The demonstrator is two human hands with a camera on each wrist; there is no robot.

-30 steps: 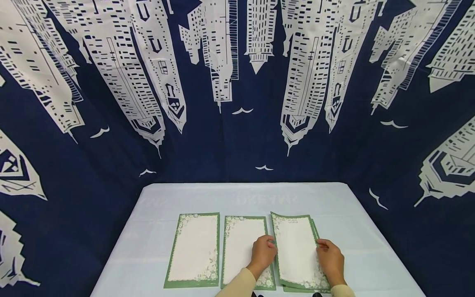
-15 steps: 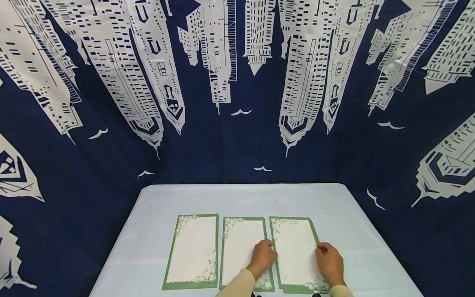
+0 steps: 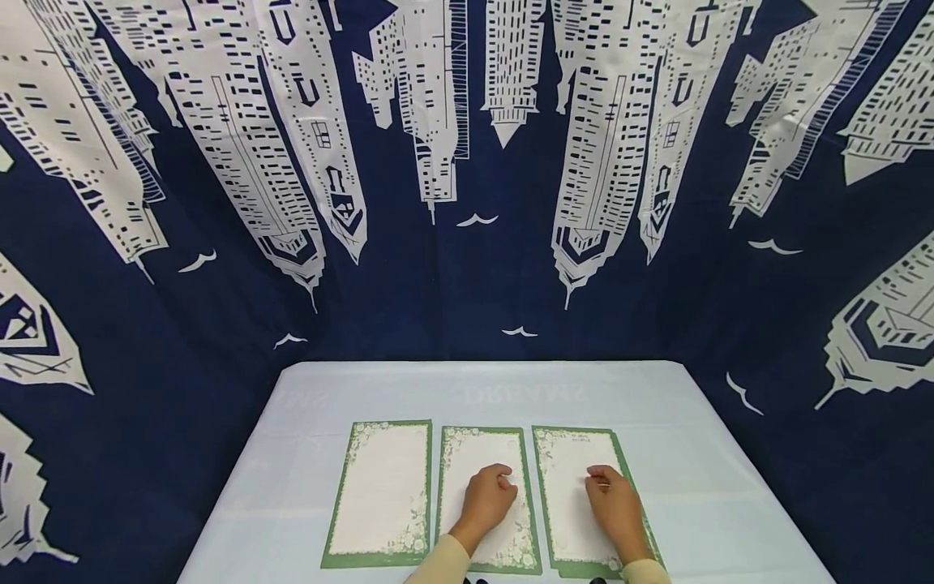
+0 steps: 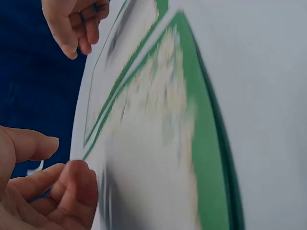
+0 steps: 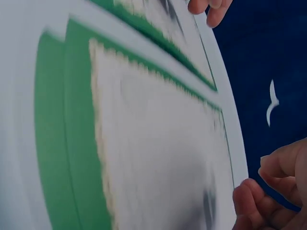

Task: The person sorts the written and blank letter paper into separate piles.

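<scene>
Three places on the table hold white paper sheets with green borders and floral corners. My left hand (image 3: 489, 496) hovers over the middle sheet (image 3: 467, 451), fingers loosely curled and holding nothing. Above the right sheet (image 3: 569, 519) is my right hand (image 3: 614, 507), bent the same relaxed way. That sheet lies on another green-edged sheet (image 3: 571, 573), which shows along its right and bottom edges. In the right wrist view, a gap separates thumb (image 5: 280, 160) and fingers (image 5: 247, 201). The left wrist view likewise shows the left thumb (image 4: 36, 145) apart from the fingertips (image 4: 82, 184).
A third sheet (image 3: 381, 495) lies flat at the left. Pale cloth covers the table (image 3: 292, 462). Dark blue fabric (image 3: 438, 308) with white buildings and birds rises behind and at both sides.
The top right sheet, raised at its far corner a second ago, now lies flat on the one below. Both hands have let go of its edges and shifted left.
</scene>
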